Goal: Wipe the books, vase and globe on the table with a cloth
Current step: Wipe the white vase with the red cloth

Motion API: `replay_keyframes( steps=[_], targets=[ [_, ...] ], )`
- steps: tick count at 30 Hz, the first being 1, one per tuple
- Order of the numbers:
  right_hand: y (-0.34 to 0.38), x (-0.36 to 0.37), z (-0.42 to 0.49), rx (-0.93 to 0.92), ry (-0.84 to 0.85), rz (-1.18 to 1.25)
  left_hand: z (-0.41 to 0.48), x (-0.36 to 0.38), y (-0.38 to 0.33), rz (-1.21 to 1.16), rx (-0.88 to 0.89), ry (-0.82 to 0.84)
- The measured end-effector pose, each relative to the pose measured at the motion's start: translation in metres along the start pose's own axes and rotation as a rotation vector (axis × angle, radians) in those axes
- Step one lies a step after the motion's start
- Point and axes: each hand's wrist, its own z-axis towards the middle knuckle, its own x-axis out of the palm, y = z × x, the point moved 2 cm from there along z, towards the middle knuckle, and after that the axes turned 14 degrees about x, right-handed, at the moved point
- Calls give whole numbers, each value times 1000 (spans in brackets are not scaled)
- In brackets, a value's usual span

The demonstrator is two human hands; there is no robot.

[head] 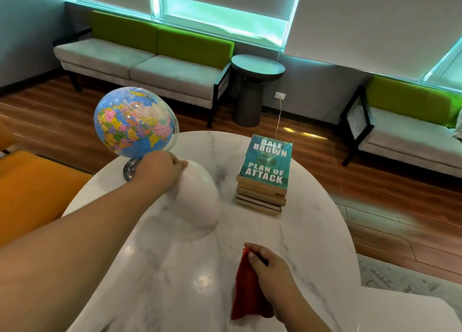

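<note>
Your left hand (162,165) curls over top of white vase (200,201), mid marble table (312,231). Your right hand (271,265) pinches red cloth (247,296) at near edge. Vase sits ahead-left of cloth, long axis roughly upright. Count: one vase, one globe (135,122), one cloth, paperback stack (265,179) maybe six, spines blurry.

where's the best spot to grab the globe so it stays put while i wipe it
Probably the dark round base of the blue map-printed globe, from its left, the table-edge side: the ball sits tilted on an axis and would likely spin under a grip, and the white rounded vase stands close on its right.
</note>
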Motion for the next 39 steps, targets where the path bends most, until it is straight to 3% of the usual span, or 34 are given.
replay_keyframes(
  steps=[8,15,19,22,28,33,39],
  targets=[
    [6,3,5,0,-31,-58,5,15,-37,329,376,33],
    [21,-2,13,-31,-36,-67,-12,11,-18,68,405,-40],
    [23,-3,20,-50,-40,-65,-20,18,4,-116,314,155],
    [20,-3,26,-47,-45,-121,-20,26,7,-159,308,172],
    [31,-6,53,-203,-177,-661,-5,37,0,-128,277,121],
    [38,-6,77,-185,-235,-1012,19,44,-8,-142,292,90],
    [33,4,83,-150,-248,-1157,57,52,-15,-124,274,88]
  ],
)
